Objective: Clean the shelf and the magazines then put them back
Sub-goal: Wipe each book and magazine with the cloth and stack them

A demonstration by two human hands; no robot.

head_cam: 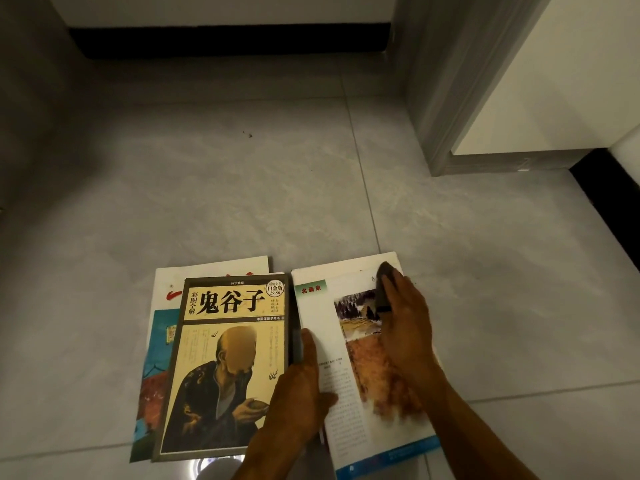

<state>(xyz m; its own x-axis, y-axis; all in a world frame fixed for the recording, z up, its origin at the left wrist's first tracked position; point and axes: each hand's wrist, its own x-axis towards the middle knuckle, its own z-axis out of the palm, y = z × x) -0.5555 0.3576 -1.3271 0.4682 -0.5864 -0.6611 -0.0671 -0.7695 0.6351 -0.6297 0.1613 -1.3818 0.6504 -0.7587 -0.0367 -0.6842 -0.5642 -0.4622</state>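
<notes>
On the grey tiled floor lies an open magazine (349,396) with a landscape painting and columns of text. My right hand (407,327) grips a dark cloth (385,285) and presses it onto the magazine's upper right part. My left hand (299,389) rests on the magazine's left edge, fingers straight, holding it down. To the left lies a cream-covered book (225,368) with large black characters and a seated figure. It sits on top of another magazine (157,344) with a white, blue and red cover. No shelf is in view.
A grey door frame (443,109) and a white door stand at the upper right. Along the far wall runs a black skirting strip (228,41). A small dark speck (248,134) lies on the floor tiles (207,188) beyond the books.
</notes>
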